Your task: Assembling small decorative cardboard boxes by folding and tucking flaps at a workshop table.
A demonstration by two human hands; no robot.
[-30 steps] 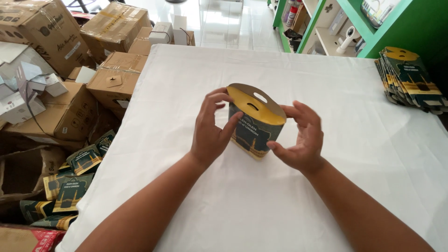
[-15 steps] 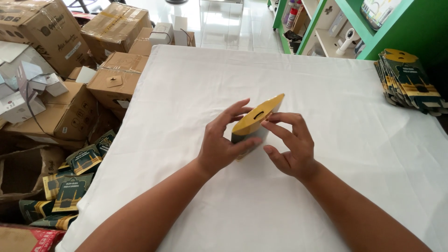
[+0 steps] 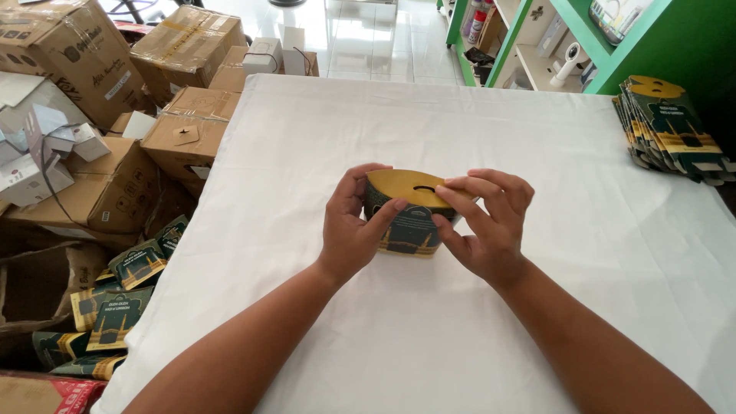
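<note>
I see both forearms reaching in from the bottom edge and meeting over the middle of the white table [image 3: 537, 322]. My left hand [image 3: 353, 226] is curled around the left side of a small dark green and gold carton [image 3: 410, 218], thumb across its front. My right hand [image 3: 487, 222] grips the right side, fingers pressed on the gold top flap. A stack of flat cartons [image 3: 671, 126] lies well apart at the table's far right edge.
</note>
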